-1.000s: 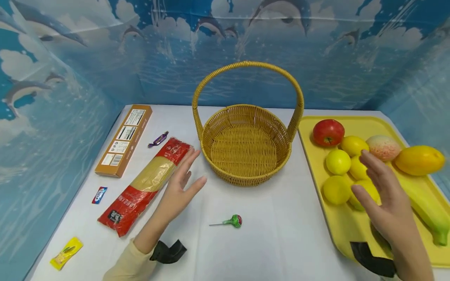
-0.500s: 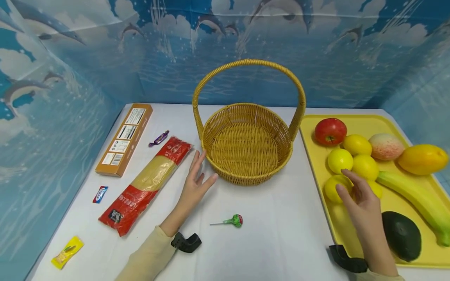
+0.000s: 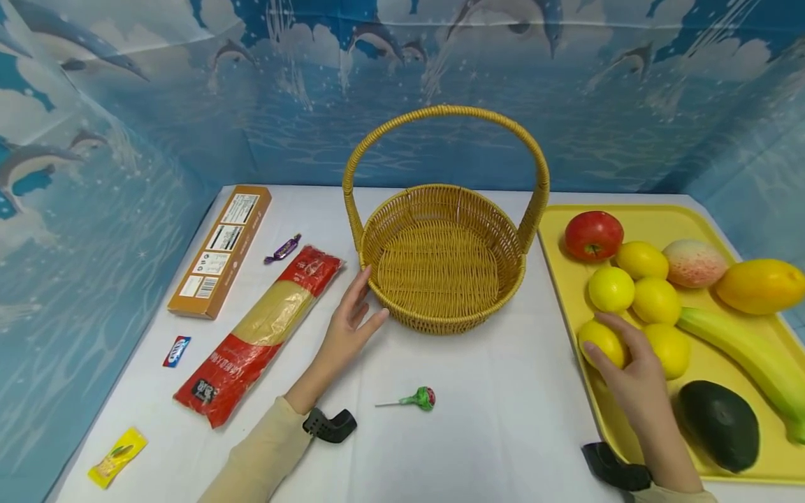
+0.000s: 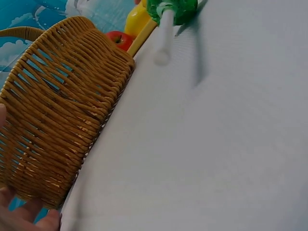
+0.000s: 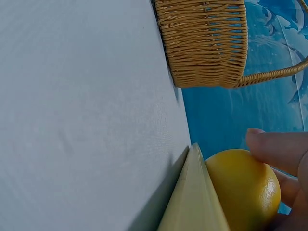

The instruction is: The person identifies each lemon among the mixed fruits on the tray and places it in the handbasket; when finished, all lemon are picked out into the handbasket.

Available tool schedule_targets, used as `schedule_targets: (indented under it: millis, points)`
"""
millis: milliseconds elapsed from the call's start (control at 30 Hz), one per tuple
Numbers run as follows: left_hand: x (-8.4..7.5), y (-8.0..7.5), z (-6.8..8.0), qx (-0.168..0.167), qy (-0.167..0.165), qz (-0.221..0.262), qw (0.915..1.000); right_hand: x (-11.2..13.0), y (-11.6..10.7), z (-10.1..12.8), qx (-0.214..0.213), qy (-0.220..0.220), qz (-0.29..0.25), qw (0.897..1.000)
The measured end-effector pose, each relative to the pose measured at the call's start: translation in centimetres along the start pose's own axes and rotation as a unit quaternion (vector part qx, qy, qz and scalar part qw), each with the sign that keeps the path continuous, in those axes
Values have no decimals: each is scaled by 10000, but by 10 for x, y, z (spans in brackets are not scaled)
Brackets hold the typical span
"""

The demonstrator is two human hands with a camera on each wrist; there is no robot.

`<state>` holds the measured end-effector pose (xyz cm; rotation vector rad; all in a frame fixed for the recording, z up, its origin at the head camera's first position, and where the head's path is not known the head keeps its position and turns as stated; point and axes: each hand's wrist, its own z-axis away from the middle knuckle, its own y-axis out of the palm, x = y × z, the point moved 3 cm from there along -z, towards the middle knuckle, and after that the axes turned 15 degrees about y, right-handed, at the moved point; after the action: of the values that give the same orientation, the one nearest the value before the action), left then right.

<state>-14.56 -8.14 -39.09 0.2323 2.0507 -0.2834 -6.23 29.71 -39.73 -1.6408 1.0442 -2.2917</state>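
Note:
A wicker basket (image 3: 440,325) with a tall arched handle stands at the back middle. My left hand (image 3: 347,323) is at its front left side, fingertips right at the rim and fingers relaxed; in the left wrist view, fingers (image 4: 30,210) lie against the weave. My right hand (image 3: 636,363) holds a yellow lemon (image 3: 599,340) at the left side of the yellow tray (image 3: 569,307). The right wrist view shows the thumb and fingers around that lemon (image 5: 243,187), close behind the tray's rim (image 5: 195,192). Several other lemons (image 3: 657,302) lie beside it.
The tray also bears a red apple (image 3: 594,236), a peach (image 3: 694,263), a mango-like fruit (image 3: 759,286), a long green-yellow fruit (image 3: 742,356) and an avocado (image 3: 719,425). A lollipop (image 3: 423,399), noodle pack (image 3: 264,328), brown box (image 3: 221,251) and small candies (image 3: 118,457) lie leftward.
My right hand has moved left and down from above the fruit and taken hold of a lemon. My left hand has moved right, up to the basket's side.

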Motion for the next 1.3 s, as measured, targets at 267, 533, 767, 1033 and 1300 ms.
schedule_targets:
  millis: [267,533,767,1033,1300]
  points:
    - [1,1,2,23,82,86,9999,0,-2,2,-75,-482,685,9965]
    - [-3,3,8,-121,58,-187,9997,-1,-6,7,219,583,776,9950]
    - [-2,3,11,-197,97,-212,9995,22,-22,14,479,617,87,9969]
    - [-5,1,8,-217,281,-470,9983,84,-46,21,981,-732,-2146,9690]
    - [0,1,3,-53,299,-585,9978,157,-44,28,1923,-1643,-3367,9070]
